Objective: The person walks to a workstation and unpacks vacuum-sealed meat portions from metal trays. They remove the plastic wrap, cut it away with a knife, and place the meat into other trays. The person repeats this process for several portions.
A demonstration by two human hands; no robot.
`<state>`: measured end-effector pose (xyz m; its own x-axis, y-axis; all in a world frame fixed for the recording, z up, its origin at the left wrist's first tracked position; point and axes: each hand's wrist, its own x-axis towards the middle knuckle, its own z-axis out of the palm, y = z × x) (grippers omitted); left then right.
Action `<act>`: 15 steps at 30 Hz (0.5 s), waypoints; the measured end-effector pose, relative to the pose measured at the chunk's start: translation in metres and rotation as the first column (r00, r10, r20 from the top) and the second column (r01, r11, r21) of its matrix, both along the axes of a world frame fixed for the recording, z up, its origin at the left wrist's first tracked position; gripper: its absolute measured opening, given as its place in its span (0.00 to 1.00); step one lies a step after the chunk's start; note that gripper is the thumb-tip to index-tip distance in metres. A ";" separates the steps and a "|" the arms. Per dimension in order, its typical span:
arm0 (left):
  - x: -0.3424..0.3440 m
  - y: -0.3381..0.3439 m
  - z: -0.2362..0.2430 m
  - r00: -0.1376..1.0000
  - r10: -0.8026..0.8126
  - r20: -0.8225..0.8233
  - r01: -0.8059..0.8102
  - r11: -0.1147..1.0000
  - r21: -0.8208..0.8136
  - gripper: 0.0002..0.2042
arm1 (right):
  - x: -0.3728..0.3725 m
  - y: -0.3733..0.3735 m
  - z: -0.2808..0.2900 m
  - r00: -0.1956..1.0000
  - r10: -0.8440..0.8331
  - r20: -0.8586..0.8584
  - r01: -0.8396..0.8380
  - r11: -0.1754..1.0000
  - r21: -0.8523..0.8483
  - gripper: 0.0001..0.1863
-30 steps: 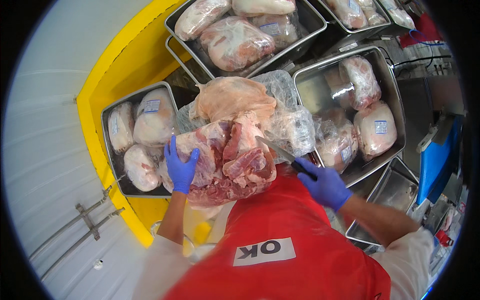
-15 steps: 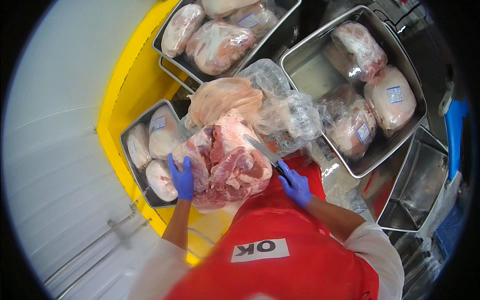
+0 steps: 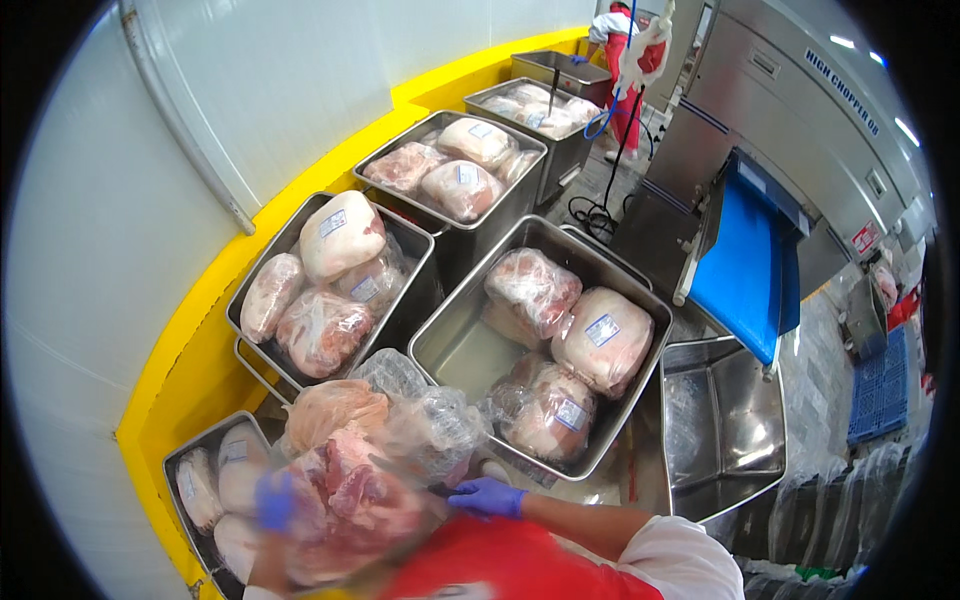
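A large piece of raw meat, red with pale fat, lies in front of me, blurred. My left hand, in a blue glove, is at its left side; its fingers are smeared by motion. To the right of the meat, my right hand, also blue-gloved, is closed around the dark handle of a knife. The blade is too blurred to make out. Beyond the meat sit a smooth pinkish piece and crumpled clear plastic film.
Metal bins with wrapped meat stand near left, far left and ahead right. An empty-looking metal bin is at right. A blue conveyor belongs to a large machine. A co-worker in red stands far back. A yellow ledge borders the wall.
My view has tilted up, bringing in the far bins, the machine and the co-worker. The meat and both hands now sit lower in view. The knife stays in my right hand.
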<state>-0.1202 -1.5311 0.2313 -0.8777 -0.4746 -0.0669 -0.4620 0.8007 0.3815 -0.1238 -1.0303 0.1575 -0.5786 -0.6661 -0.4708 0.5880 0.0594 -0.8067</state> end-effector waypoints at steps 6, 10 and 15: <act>-0.002 0.049 0.019 0.986 0.079 -0.147 -0.080 0.997 0.001 0.23 | -0.004 -0.011 0.044 0.818 0.163 0.552 -0.068 0.980 -0.188 0.13; 0.013 0.030 -0.001 0.973 0.062 -0.225 -0.078 0.995 -0.063 0.27 | -0.034 -0.031 0.116 0.901 0.181 0.394 -0.237 0.967 0.098 0.11; 0.015 0.037 0.002 0.976 0.109 -0.190 -0.127 0.988 -0.086 0.30 | -0.089 -0.099 0.217 0.749 0.048 0.661 -0.201 0.967 0.158 0.15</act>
<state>-0.1051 -1.4937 0.2328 -0.8078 -0.5721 0.1419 -0.4847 0.7818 0.3922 -0.2128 -1.1290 0.3743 -0.0018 -0.5530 -0.8332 0.9378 0.2884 -0.1934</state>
